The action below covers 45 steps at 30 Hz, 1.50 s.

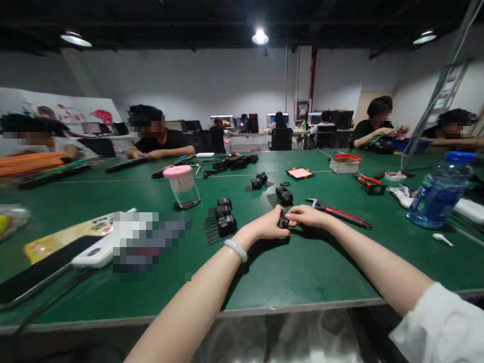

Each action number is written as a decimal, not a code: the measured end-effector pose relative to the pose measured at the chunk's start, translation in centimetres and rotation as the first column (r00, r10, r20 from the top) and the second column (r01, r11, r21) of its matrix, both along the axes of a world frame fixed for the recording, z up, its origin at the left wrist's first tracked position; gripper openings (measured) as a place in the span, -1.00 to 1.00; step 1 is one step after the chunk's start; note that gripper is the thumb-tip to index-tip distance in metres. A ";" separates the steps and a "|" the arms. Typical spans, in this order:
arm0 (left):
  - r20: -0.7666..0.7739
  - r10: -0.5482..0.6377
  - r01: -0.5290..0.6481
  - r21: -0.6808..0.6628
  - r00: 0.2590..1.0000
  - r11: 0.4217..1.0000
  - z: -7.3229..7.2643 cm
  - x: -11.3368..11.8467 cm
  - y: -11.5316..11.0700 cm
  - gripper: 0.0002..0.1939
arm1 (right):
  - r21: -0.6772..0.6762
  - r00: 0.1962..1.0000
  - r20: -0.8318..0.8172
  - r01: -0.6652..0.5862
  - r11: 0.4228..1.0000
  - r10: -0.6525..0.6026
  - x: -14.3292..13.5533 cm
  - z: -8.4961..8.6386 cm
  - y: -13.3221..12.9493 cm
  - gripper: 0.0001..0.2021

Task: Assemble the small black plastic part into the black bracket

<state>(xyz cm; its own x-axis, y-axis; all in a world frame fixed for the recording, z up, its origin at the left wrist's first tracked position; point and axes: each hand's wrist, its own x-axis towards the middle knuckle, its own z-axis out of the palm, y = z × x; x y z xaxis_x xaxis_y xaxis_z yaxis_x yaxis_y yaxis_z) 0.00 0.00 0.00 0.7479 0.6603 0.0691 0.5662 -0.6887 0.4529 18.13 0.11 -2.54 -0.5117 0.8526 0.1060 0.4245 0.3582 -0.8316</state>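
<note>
Left hand (pixel 269 227) and right hand (pixel 307 216) meet fingertip to fingertip over the green table (pixel 302 272), both pinching one small black part (pixel 283 221) held just above the matte felt-like surface, near the table's middle. The part is mostly covered by the fingers; its shape cannot be made out. A smooth pale bangle (pixel 236 250) circles the left wrist; a white sleeve (pixel 442 322) is cut off at the lower right corner.

From the left: a flat yellow printed card (pixel 56 243), partly behind a blurred patch; a clear cylindrical jar (pixel 184 187) with a rounded pink lid; a stack of blocky black parts (pixel 225 218) resting on dark ribbed strips, just left of the left hand. Beyond the hands lie two further black parts (pixel 284 194), and a flat square tray (pixel 299 173) with a pink face. Right of the right hand lies an adjustable wrench (pixel 338 213), metal head, red-and-black handle. Farther right stands a translucent blue water bottle (pixel 438 190), distorted near the frame edge. Seated people (pixel 161 138) line the far side, faces blurred.
</note>
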 end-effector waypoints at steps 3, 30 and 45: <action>-0.010 0.008 -0.008 -0.006 1.000 1.000 0.2 0.1 -0.2 -0.51 | -0.039 0.999 -0.047 0.015 0.999 -0.017 -0.2 -0.1 0.1 -0.63; 0.045 0.026 -0.027 0.011 0.999 1.000 0.2 0.4 -0.2 -0.54 | 0.053 0.976 -0.160 -0.138 0.989 0.145 -0.4 1.2 -1.1 -0.63; 0.004 0.047 -0.047 0.007 0.999 0.999 1.0 0.5 -1.0 -0.57 | 0.087 0.980 -0.143 -0.127 0.988 0.138 -0.4 1.0 -0.9 -0.64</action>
